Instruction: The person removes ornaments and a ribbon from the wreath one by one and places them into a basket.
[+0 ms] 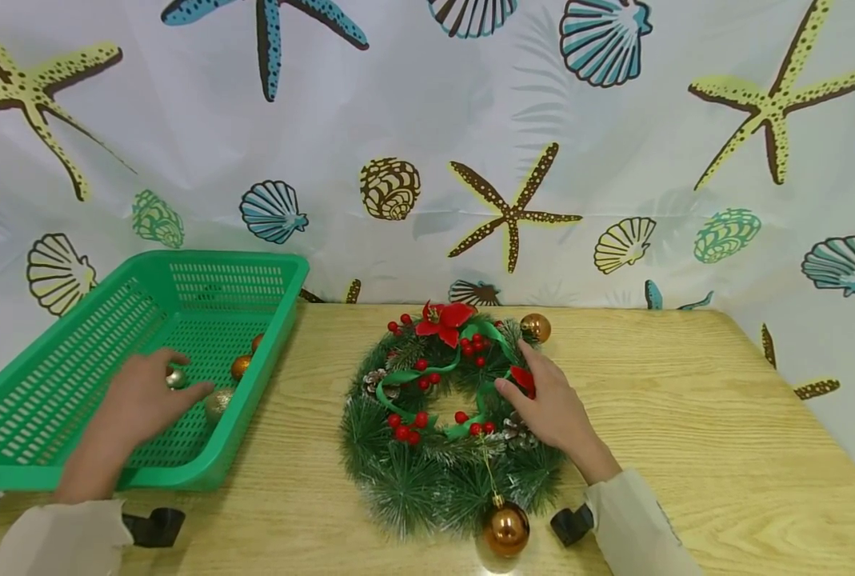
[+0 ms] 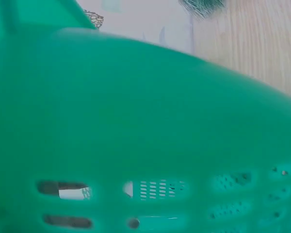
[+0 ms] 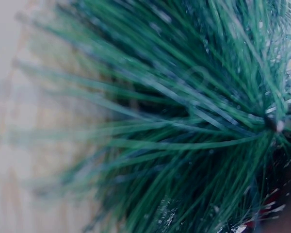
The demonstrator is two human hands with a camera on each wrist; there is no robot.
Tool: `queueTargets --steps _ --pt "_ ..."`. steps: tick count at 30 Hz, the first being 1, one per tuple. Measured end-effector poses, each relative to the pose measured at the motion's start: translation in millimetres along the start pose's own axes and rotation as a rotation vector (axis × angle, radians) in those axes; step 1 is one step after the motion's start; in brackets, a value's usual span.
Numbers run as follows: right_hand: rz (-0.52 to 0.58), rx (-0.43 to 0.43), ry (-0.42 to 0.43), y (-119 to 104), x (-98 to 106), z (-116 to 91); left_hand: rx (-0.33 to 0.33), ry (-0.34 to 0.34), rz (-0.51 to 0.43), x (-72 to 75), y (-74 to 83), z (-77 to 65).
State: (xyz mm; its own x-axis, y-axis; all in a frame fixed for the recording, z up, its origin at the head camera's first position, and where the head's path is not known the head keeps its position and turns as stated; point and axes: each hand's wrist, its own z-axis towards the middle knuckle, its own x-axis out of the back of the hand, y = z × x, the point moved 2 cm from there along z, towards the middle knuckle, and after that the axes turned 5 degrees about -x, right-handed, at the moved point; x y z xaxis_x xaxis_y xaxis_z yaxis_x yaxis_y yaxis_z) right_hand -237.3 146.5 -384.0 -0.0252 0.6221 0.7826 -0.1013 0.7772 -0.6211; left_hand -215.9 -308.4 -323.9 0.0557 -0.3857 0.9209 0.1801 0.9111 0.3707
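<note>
My left hand (image 1: pixel 139 396) reaches down into the green plastic basket (image 1: pixel 214 472), thumb and index finger spread apart. A small pale silver ball ornament (image 1: pixel 176 378) shows between them, partly covered by the hand. Beside the thumb lies a larger pale gold glittery ball (image 1: pixel 217 406). My right hand (image 1: pixel 553 404) rests on the right side of a green Christmas wreath (image 1: pixel 398 488), its index finger straight and a red petal (image 1: pixel 522 379) showing between finger and thumb. The wreath carries red berries, pine cones, green ribbon and a red poinsettia (image 1: pixel 445 322). Green needles (image 3: pixel 184 121) fill the right wrist view.
A shiny copper ball (image 1: pixel 506 529) on a gold string lies at the wreath's front edge. Another copper-gold ball (image 1: pixel 536 327) sits at its back right. An orange ball (image 1: pixel 241 367) lies along the basket's right wall. A shell-print curtain (image 1: pixel 427 104) hangs behind the wooden table (image 1: pixel 701 416).
</note>
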Motion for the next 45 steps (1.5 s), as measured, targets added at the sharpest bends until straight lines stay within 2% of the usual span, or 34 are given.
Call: queueTargets --steps 15,19,26,30,37,45 --pt "-0.006 -0.007 -0.004 3 -1 -1 -0.019 0.026 -0.03 14.5 20.8 4.2" --pt "-0.006 -0.012 -0.004 4 -1 -1 -0.046 0.057 -0.025 20.8 36.3 3.8" --pt "-0.007 -0.014 -0.002 4 -1 1 -0.099 0.131 -0.022 27.1 72.6 -3.1" --pt "-0.005 -0.012 -0.004 3 0 0 -0.108 0.142 -0.047 27.6 92.5 -7.7" --pt "-0.008 -0.008 0.002 1 2 0 -0.144 0.185 -0.074 19.5 125.4 -16.7" --pt "-0.003 0.007 0.007 -1 -2 -3 -0.178 0.192 -0.094 -6.7 156.0 -23.2"
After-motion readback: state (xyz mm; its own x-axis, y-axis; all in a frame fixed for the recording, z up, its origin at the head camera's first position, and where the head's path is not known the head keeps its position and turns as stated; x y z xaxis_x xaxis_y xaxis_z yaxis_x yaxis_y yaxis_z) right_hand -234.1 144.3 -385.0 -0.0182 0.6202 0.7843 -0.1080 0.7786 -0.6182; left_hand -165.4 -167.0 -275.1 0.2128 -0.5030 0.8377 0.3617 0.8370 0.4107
